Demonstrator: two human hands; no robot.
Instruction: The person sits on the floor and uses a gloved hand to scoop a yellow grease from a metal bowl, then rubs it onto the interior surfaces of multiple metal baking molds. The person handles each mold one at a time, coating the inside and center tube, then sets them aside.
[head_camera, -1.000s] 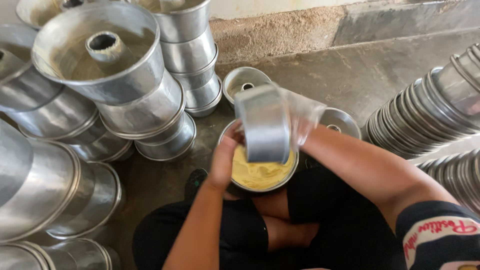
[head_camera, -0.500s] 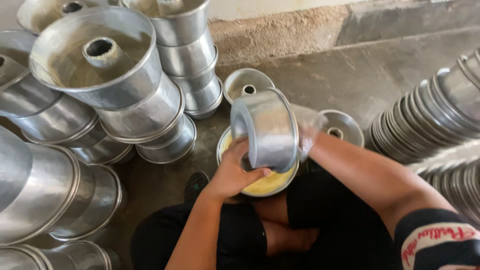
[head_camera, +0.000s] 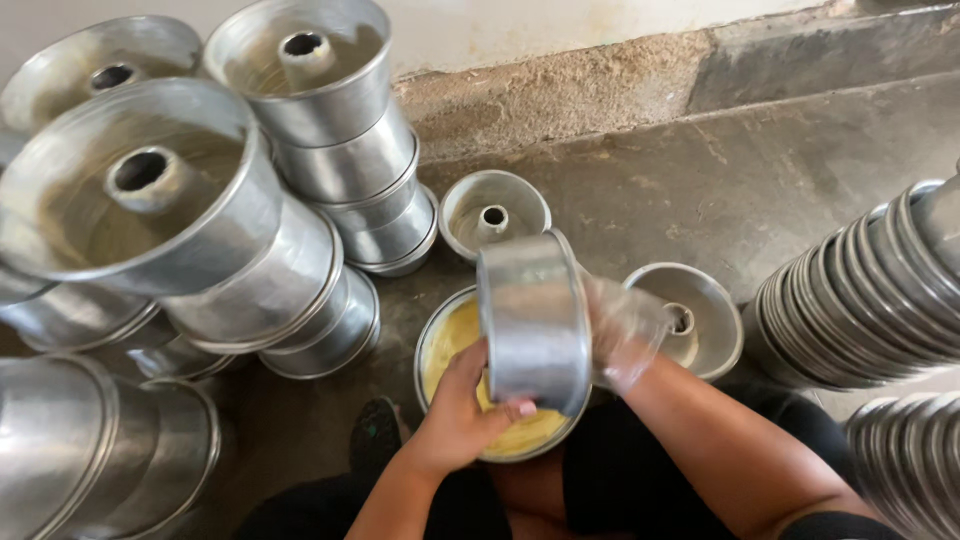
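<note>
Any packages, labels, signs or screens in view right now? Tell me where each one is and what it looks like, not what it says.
None: no package, label, sign or screen shows in the head view.
Only bare, unmarked silver ring cake tins, stacked at left and right.
The left hand and the right hand, in a clear plastic glove, hold one tin over a round tin of yellow batter.

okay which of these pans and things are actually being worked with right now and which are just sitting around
In hand:
- round metal pan, held on its side by the left hand and the plastic-gloved right hand
- bowl of yellow paste under it

Lying about:
- two single tube pans on the floor
- stacked tube pans at left
- nested pans at right
</note>
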